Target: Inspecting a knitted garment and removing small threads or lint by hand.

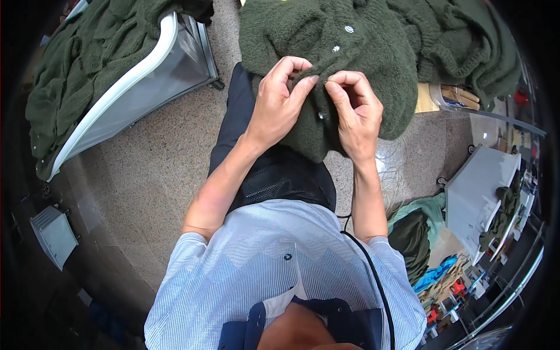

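Observation:
A dark green fleecy garment (391, 64) lies bunched over my lap and the surface ahead of me. Small shiny buttons show on it, one button (349, 28) far up and another button (321, 116) just below my fingers. My left hand (278, 99) pinches a fold of the garment between thumb and fingers. Close beside it, my right hand (357, 111) is closed, thumb against forefinger, at the edge of the same fold. The fingertips nearly meet; whether anything small sits between them is hidden.
On the left a grey bin with a white rim (125, 79) is heaped with more green garments (87, 64). Another fleecy garment (461, 35) hangs at the far right. A grey bin (478, 189) stands at the right, near piled cloth (411, 245). A black cable (373, 271) runs down my shirt.

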